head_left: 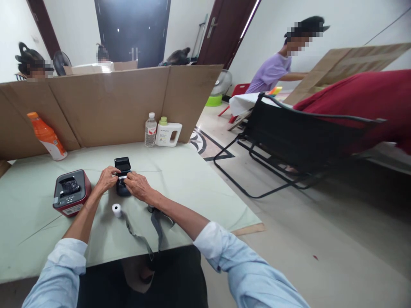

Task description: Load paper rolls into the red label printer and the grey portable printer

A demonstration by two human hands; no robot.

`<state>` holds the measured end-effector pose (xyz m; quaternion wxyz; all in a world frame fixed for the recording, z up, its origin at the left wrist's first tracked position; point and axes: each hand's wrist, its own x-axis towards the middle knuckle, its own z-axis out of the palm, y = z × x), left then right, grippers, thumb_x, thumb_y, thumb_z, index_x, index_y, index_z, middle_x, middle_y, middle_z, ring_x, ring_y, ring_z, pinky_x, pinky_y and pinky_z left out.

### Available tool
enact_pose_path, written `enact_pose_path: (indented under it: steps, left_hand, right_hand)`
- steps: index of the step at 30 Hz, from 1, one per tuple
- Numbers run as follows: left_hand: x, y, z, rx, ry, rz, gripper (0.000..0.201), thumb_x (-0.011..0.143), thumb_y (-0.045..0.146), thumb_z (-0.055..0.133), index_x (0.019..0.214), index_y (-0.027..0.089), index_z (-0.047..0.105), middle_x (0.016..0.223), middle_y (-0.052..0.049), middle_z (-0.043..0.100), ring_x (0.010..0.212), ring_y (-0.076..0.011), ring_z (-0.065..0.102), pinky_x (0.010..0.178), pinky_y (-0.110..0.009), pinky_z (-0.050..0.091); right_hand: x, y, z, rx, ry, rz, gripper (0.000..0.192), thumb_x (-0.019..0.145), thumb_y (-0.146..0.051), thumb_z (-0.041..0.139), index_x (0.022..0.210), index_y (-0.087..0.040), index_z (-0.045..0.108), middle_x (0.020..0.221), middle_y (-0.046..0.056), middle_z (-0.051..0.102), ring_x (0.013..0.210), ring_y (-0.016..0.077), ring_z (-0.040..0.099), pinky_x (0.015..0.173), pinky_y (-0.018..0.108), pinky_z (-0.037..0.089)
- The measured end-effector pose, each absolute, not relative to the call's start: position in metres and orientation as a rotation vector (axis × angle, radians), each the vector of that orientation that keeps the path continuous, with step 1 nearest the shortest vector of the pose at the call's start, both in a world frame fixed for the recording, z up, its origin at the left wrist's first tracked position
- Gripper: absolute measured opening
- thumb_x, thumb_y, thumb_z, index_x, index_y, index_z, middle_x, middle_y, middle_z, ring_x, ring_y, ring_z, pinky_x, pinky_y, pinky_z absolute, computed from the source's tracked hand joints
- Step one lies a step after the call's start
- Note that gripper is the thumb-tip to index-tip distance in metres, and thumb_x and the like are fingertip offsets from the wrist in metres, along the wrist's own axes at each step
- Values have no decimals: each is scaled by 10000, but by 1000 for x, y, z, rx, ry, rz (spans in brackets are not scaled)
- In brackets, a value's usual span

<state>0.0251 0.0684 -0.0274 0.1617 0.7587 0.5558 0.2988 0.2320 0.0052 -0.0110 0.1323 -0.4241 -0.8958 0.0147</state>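
Observation:
A small black portable printer stands on the table in front of me with its lid raised. My left hand grips its left side, the fingertips at the opening. From the right, my right hand closes its fingers on the printer's other side. A bit of white shows in the opening between my fingertips; its details are too small to tell. Nearer to me lies a white paper roll, apart from both hands. A grey strap runs under my right forearm to the table's front edge.
A red and black boxy machine stands left of my forearm. An orange bottle, a clear bottle and a white jug line the cardboard screen. A black folding chair and a person in purple are at right.

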Motion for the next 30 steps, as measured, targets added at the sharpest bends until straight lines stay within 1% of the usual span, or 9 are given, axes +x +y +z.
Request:
enact_pose_path:
  steps: [2, 5, 7, 9, 12, 15, 20, 26, 30]
  left_hand:
    - [22, 73, -33, 2021, 1707, 982, 486, 653, 141, 613, 1112, 179, 768, 1105, -90, 744, 859, -214, 702, 863, -354, 585]
    - [22, 84, -41, 1791, 1652, 1153, 725, 645, 145, 645, 1369, 158, 621, 1275, -151, 689, 894, -213, 693, 813, -354, 591]
    - [24, 91, -47, 1677, 1500, 1214, 829, 637, 145, 650, 1457, 153, 531, 1337, -182, 653, 933, -216, 688, 789, -348, 593]
    - [24, 95, -51, 1619, 1399, 1246, 867, 631, 149, 649, 1484, 146, 496, 1349, -192, 635, 963, -222, 684, 791, -352, 594]
    - [19, 94, -56, 1659, 1357, 1249, 834, 633, 155, 648, 1459, 150, 536, 1320, -164, 630, 1021, -234, 679, 840, -371, 593]
    - [11, 86, -57, 1833, 1281, 1188, 706, 664, 145, 632, 1370, 174, 638, 1272, -120, 633, 1046, -227, 679, 911, -398, 590]
    - [4, 68, -56, 2135, 1211, 1060, 538, 723, 88, 586, 1218, 208, 757, 1260, -95, 656, 1180, -234, 646, 1050, -422, 547]
    - [3, 50, -51, 2253, 1332, 927, 469, 804, 99, 561, 1198, 231, 779, 1374, -107, 628, 1275, -262, 614, 1021, -415, 581]
    - [2, 31, -50, 2261, 1381, 827, 520, 822, 141, 583, 1314, 226, 726, 1460, -133, 575, 1330, -294, 583, 973, -413, 606]
  right_hand:
    - [232, 4, -11, -1219, -2602, 43, 257, 1046, -182, 472, 1099, -170, 723, 1119, 135, 654, 1033, 249, 546, 825, 332, 436]
    - [233, 2, -11, -1199, -2604, 37, 263, 1046, -168, 466, 1095, -177, 724, 1113, 127, 655, 1009, 239, 544, 809, 327, 427]
    - [233, 0, -11, -1195, -2616, 23, 272, 1051, -171, 459, 1081, -176, 729, 1115, 126, 654, 997, 235, 542, 797, 324, 421]
    - [234, -2, -12, -1188, -2624, 9, 274, 1052, -173, 459, 1091, -178, 730, 1115, 123, 652, 988, 231, 541, 787, 320, 417]
    - [235, -3, -14, -1163, -2617, -8, 273, 1050, -169, 467, 1136, -189, 725, 1114, 119, 649, 983, 228, 540, 778, 314, 417]
    - [234, -1, -17, -1138, -2610, -44, 258, 1051, -192, 483, 1145, -192, 723, 1110, 116, 653, 977, 225, 545, 776, 312, 418]
    - [232, 4, -21, -1120, -2606, -45, 252, 1057, -212, 498, 1016, -188, 745, 1031, 102, 669, 935, 214, 555, 758, 306, 418]
    - [230, 7, -27, -1105, -2595, -40, 269, 1053, -172, 487, 999, -183, 751, 1013, 102, 673, 915, 208, 556, 758, 299, 428]
    - [237, 8, -32, -1026, -2562, -1, 193, 1036, -271, 575, 1040, -180, 745, 1053, 107, 661, 967, 221, 566, 818, 313, 458]
